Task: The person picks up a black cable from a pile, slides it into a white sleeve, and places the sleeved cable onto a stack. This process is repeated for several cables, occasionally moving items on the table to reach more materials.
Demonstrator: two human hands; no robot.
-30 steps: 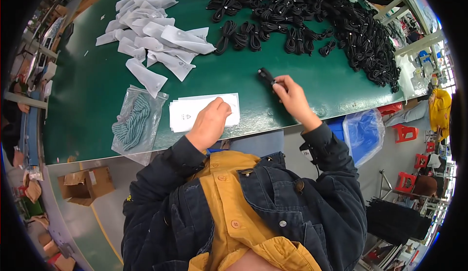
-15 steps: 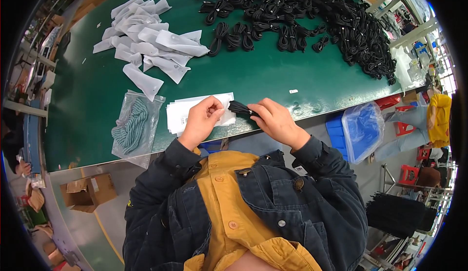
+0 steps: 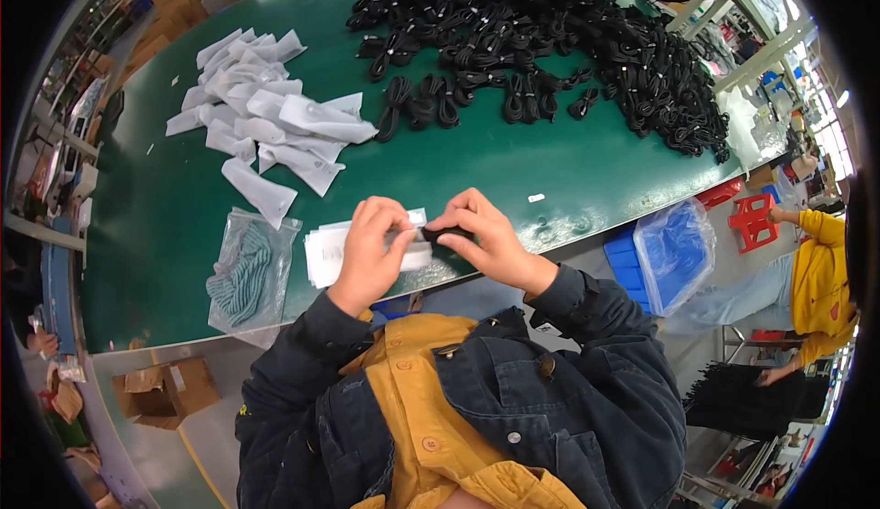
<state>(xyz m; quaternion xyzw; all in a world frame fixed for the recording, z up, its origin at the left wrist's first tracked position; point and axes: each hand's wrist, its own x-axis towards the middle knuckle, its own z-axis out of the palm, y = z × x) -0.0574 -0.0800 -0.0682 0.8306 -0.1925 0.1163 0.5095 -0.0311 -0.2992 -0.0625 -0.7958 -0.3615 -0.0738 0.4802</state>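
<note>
My right hand (image 3: 490,245) is closed around a black cable bundle (image 3: 449,232), of which only a short dark part shows between thumb and fingers. Close beside it, my left hand (image 3: 371,251) has thumb and fingers pinched on the edge of a white translucent bag (image 3: 419,233), blurred and partly hidden by the fingers. The bundle's end meets the bag's edge; how far in it sits, I cannot tell. Under my hands lies a stack of flat white bags (image 3: 323,257) at the table's near edge.
Filled white bags (image 3: 266,106) lie piled at the far left of the green table (image 3: 440,165). Black cable bundles (image 3: 513,32) heap at the back and right. A clear bag with teal striped fabric (image 3: 240,275) lies left. A lined blue bin (image 3: 674,257) and a yellow-clad person (image 3: 820,275) are to the right.
My hands have come closer together, and less of the cable bundle shows. The whole table sits lower in view. At the right, the person in yellow now has a hand at a red stool.
</note>
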